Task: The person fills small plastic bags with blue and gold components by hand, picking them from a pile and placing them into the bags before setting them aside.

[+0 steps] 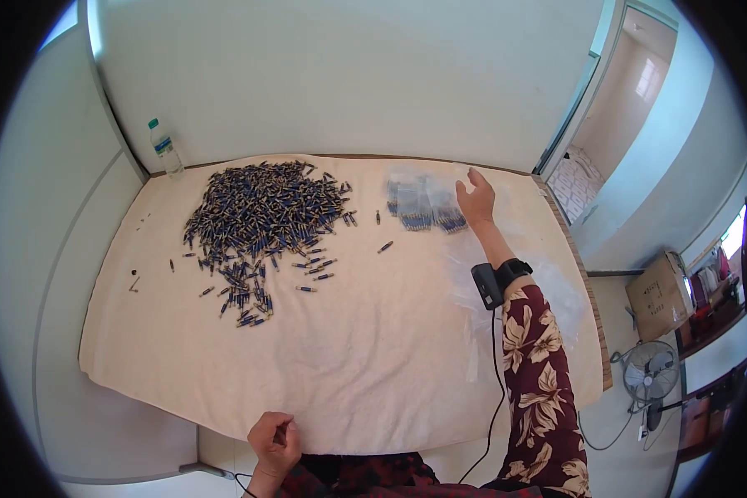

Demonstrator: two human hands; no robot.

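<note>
Three bags (417,197) of parts are lying at the far right of the surface (373,349); the right hand (477,201) is sitting at their right edge, fingers standing apart. A heap (266,203) is sprawling to the left. The left hand (275,441) is curling at the near edge; whether it's holding anything, I can't tell.

The plastic bags (416,197) are glossy, the cloth (382,340) matt, the small pieces (261,207) seemingly metal-ended.
</note>
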